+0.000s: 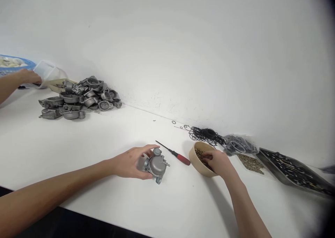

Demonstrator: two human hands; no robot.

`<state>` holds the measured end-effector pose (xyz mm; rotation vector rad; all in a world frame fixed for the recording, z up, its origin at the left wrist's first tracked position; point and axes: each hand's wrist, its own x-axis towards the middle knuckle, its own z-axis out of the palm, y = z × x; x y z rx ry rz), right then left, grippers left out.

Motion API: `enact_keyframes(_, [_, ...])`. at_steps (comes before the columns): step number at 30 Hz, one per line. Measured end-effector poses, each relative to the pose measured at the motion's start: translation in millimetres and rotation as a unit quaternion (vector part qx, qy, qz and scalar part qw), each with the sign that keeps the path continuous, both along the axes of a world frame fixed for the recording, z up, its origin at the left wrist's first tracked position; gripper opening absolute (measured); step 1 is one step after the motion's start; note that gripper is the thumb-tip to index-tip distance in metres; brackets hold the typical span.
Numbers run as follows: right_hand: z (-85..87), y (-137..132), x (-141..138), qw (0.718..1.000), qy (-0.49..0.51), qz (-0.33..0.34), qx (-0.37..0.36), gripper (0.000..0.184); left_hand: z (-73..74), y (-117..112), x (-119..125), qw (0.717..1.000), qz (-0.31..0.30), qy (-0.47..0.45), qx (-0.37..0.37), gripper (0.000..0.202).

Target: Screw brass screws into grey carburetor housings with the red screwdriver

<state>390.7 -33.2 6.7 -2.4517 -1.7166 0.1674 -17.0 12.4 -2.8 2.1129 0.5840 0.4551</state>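
The fingers (148,148) of the left hand (131,162) are curled round a grey metal part (157,165), thumb below and the others over its top, holding it down on the white counter (78,143). The metal part sits near the counter's front edge, roughly in the middle of the view.

Right of the metal part, the fingers (206,156) of the right hand (219,162) are bent together and dip into a tan bowl (196,164) of small brass pieces. Whether they have pinched one cannot be told.

Between the metal part and the bowl, just beside both, lies a thin screwdriver (180,156) with a red handle, its tip pointing away toward the wall (183,39).

Further right of the metal part and back by the wall is a heap of black rubber rings (206,135), then a clear bag of rings (239,145), a loose patch of brass bits (251,163) and a dark metal tray (293,171) full of small pieces.

Well to the left of the metal part and further back is a pile of grey castings (78,98). Past that pile another person's hand (28,76) rests on a clear plastic tub (49,71), with a blue basin (15,61) behind it.
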Motion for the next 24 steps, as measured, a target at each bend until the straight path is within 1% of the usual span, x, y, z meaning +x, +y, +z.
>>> enact_keyframes(4, [-0.4,-2.3,-1.2,1.0,-0.002,-0.018,0.024,0.031,-3.9,1.9,0.4,1.0,0.014,-0.005,0.008,0.091])
enact_keyframes(7, [-1.0,-2.7,-1.6,0.998,0.005,-0.017,0.06,0.022,-5.3,4.1,-0.4,1.0,0.022,-0.004,0.012,0.092])
enact_keyframes(11, [-0.2,-2.4,-6.3,0.989,0.038,0.009,0.146,0.015,-2.7,7.5,-2.7,0.999,0.025,0.011,0.019,0.086])
enact_keyframes(14, [3.1,-6.1,-22.5,0.97,0.09,0.052,0.221,0.021,-0.7,9.1,-3.9,0.999,0.02,0.007,0.032,0.082])
enact_keyframes(16, [7.0,-12.4,-43.4,0.948,0.143,0.088,0.269,0.026,0.6,8.7,-3.8,0.997,0.033,-0.021,0.062,0.082])
enact_keyframes(17, [9.2,-16.8,-56.9,0.934,0.174,0.111,0.291,0.025,1.5,7.8,-3.3,0.994,0.046,-0.048,0.09,0.081])
enact_keyframes(19, [13.3,-27.5,-87.3,0.871,0.288,0.181,0.354,0.016,4.1,4.1,-1.5,0.975,0.078,-0.115,0.172,0.069])
enact_keyframes(20, [14.8,-33.5,-102.9,0.845,0.32,0.216,0.369,0.012,5.7,1.2,-0.1,0.959,0.091,-0.149,0.221,0.058])
enact_keyframes(21, [15.7,-39.4,-117.8,0.827,0.342,0.249,0.371,0.012,7.4,-2.4,1.7,0.941,0.097,-0.181,0.27,0.048])
enact_keyframes(22, [15.9,-45.0,-131.3,0.811,0.362,0.285,0.361,0.016,8.9,-6.6,3.7,0.923,0.095,-0.206,0.311,0.038])
enact_keyframes(24, [14.5,-54.3,-152.5,0.791,0.384,0.34,0.333,0.026,10.6,-16.1,8.4,0.898,0.077,-0.24,0.361,0.025])
